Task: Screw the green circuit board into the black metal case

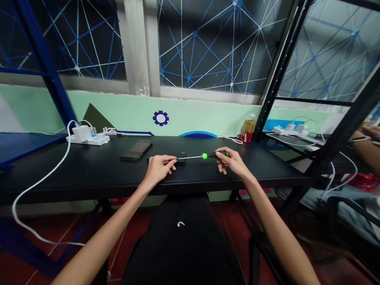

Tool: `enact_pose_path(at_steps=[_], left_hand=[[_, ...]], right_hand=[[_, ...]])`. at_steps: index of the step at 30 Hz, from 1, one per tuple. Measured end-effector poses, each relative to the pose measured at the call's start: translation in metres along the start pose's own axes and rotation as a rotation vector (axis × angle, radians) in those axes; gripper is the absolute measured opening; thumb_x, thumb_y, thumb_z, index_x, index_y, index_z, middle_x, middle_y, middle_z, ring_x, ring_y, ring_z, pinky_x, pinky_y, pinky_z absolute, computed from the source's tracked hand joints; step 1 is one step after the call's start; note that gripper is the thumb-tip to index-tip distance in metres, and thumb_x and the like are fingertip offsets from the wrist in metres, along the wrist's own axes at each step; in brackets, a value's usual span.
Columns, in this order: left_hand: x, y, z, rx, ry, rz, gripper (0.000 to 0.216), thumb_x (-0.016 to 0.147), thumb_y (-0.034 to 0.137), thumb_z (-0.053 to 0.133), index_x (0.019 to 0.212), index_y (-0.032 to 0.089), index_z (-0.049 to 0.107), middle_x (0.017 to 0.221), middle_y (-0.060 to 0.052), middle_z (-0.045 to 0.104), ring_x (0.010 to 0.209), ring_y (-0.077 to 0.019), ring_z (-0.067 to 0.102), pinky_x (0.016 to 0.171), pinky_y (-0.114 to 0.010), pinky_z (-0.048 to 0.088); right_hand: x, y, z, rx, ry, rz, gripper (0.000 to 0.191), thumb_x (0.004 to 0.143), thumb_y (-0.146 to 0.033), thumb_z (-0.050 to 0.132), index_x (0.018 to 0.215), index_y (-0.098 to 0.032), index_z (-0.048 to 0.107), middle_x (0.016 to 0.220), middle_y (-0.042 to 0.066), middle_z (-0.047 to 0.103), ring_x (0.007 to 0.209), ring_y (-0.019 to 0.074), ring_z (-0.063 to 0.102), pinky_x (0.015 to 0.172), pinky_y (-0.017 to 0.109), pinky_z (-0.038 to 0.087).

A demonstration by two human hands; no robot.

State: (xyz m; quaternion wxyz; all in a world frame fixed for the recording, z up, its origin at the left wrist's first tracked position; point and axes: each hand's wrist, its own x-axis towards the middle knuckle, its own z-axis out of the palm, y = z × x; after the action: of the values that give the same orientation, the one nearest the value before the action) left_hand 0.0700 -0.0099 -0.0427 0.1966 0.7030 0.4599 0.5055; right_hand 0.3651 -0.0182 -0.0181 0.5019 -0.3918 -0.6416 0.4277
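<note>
My right hand (233,163) is closed round the black handle of a screwdriver (205,156) with a green collar. Its thin metal shaft points left, and its tip sits at a small flat black device (175,156) on the black table (84,173). My left hand (158,166) rests at the left end of that device with the fingers curled and pinching its edge. Both forearms reach out over my lap.
A blurred dark slab (135,150) lies left of the device. A white power strip (89,137) with a charger and a long white cable sits at the back left. A bottle (247,129) stands at the back right. Another person's arms (374,147) work at the neighbouring desk.
</note>
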Motion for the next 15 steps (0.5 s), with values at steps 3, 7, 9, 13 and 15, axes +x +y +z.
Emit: enact_pose_path(at_steps=[3, 7, 9, 13, 15], left_hand=[[-0.0013, 0.0007, -0.0002, 0.062, 0.011, 0.081, 0.025, 0.084, 0.032, 0.063, 0.089, 0.012, 0.078, 0.066, -0.006, 0.074, 0.044, -0.0128, 0.059, 0.047, -0.024, 0.048], [-0.0037, 0.0024, -0.0011, 0.122, 0.030, 0.155, 0.023, 0.086, 0.028, 0.061, 0.089, 0.013, 0.077, 0.068, -0.004, 0.074, 0.043, -0.0117, 0.059, 0.046, -0.023, 0.047], [-0.0044, 0.0027, -0.0012, 0.138, 0.030, 0.170, 0.022, 0.087, 0.028, 0.060, 0.089, 0.013, 0.077, 0.068, -0.004, 0.074, 0.043, -0.0116, 0.060, 0.047, -0.022, 0.048], [-0.0045, 0.0024, -0.0011, 0.170, 0.028, 0.194, 0.021, 0.088, 0.027, 0.060, 0.089, 0.014, 0.077, 0.069, -0.004, 0.074, 0.044, -0.0119, 0.061, 0.049, -0.023, 0.049], [-0.0042, 0.0024, -0.0011, 0.180, 0.026, 0.199, 0.021, 0.088, 0.026, 0.060, 0.089, 0.015, 0.078, 0.069, -0.004, 0.074, 0.044, -0.0125, 0.061, 0.049, -0.023, 0.049]], right_hand=[[-0.0006, -0.0015, 0.0001, -0.004, -0.003, -0.018, 0.046, 0.078, -0.054, 0.073, 0.101, -0.017, 0.059, 0.064, -0.005, 0.055, 0.045, 0.0124, 0.060, 0.034, 0.020, 0.040], [-0.0023, -0.0058, 0.0010, -0.021, 0.000, -0.041, 0.045, 0.078, -0.054, 0.073, 0.101, -0.017, 0.059, 0.063, -0.005, 0.055, 0.044, 0.0124, 0.060, 0.033, 0.020, 0.039], [-0.0032, -0.0078, 0.0016, -0.025, 0.005, -0.045, 0.045, 0.078, -0.054, 0.073, 0.100, -0.017, 0.058, 0.062, -0.005, 0.054, 0.044, 0.0125, 0.060, 0.033, 0.020, 0.039], [-0.0040, -0.0095, 0.0020, -0.023, 0.009, -0.037, 0.046, 0.077, -0.054, 0.073, 0.100, -0.018, 0.058, 0.063, -0.005, 0.054, 0.044, 0.0124, 0.060, 0.032, 0.020, 0.038], [-0.0039, -0.0094, 0.0017, -0.018, 0.010, -0.034, 0.047, 0.076, -0.055, 0.074, 0.100, -0.018, 0.058, 0.063, -0.005, 0.054, 0.044, 0.0125, 0.060, 0.032, 0.020, 0.038]])
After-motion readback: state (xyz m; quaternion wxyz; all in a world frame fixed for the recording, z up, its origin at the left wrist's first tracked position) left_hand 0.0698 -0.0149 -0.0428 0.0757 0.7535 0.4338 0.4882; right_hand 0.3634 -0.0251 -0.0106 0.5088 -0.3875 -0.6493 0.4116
